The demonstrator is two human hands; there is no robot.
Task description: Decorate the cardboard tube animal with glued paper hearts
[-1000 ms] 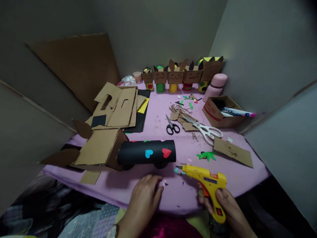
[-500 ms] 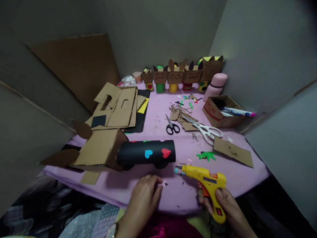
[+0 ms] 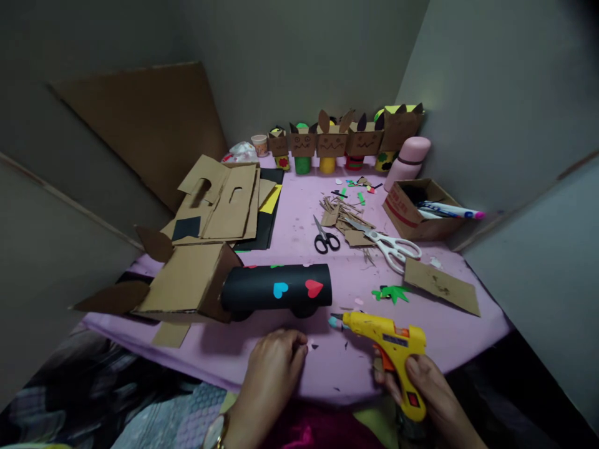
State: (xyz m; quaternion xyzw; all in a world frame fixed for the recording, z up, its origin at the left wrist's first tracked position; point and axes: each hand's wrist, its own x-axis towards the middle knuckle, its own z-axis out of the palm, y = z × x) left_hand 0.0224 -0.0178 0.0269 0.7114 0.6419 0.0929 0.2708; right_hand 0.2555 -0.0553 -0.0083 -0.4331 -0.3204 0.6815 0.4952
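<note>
My right hand (image 3: 433,383) is wrapped round the handle of a yellow hot glue gun (image 3: 388,329), its fingers by the orange trigger. The nozzle points left, just above small paper scraps. My left hand (image 3: 277,358) rests on the pink-covered table (image 3: 322,371) with its fingers curled together; whether anything small is between them is hidden. Beyond it lies a black paper tube (image 3: 253,290) with blue and red paper hearts. The tube joins a cardboard box (image 3: 180,274) with brown ear shapes (image 3: 112,298).
Black-handled scissors (image 3: 326,240) and white-handled scissors (image 3: 390,245) lie by cardboard scraps (image 3: 344,215). A pen box (image 3: 416,218) and pink bottle (image 3: 407,163) stand right. Flattened cardboard (image 3: 219,206) lies left. Several cardboard animal figures (image 3: 332,143) line the back. Green paper (image 3: 393,294) lies right.
Almost nothing differs. Both hands and the glue gun stay in place, with only a very slight shift of the view.
</note>
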